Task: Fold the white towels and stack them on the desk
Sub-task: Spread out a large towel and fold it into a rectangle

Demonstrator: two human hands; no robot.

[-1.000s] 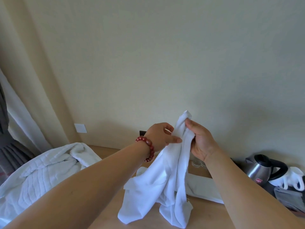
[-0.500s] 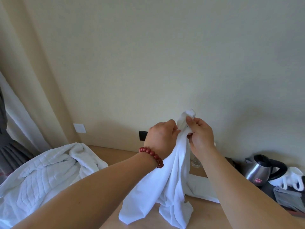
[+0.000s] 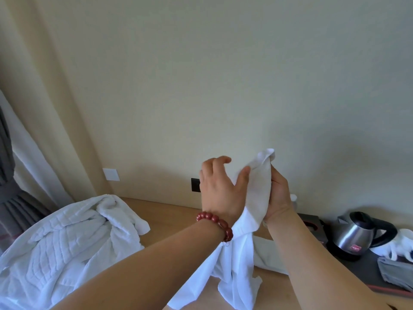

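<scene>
Nearest the camera, two bare forearms reach up and forward over the wooden desk (image 3: 174,211). The left wrist wears a red bead bracelet (image 3: 216,223). Between the hands hangs a thin white towel (image 3: 237,260), bunched lengthwise; its lower end trails down below both wrists and touches the desk surface, while its upper end pokes out above the right hand. The right hand (image 3: 278,195) has its fingers curled round the upper part of the towel, gripping it from the right side, with the cloth passing across its palm. The left hand (image 3: 220,191) sits just left of it with its back to the camera; its fingers are spread and loosely bent, the thumb lying against the towel's left edge, and the fingertips clear of the cloth, so it touches rather than grips. Below and to the left of the left forearm, a larger, quilted white towel (image 3: 62,249) lies crumpled in a heap on the desk. Under the right forearm, another white cloth (image 3: 266,256) lies flat on the desk. Farther to the right of the right hand stands a steel kettle (image 3: 359,236) on a dark tray (image 3: 366,269), with white cups (image 3: 402,245) beside it. Beyond the hands, a white wall switch (image 3: 111,174) and a black socket (image 3: 196,185) sit on the pale wall.
</scene>
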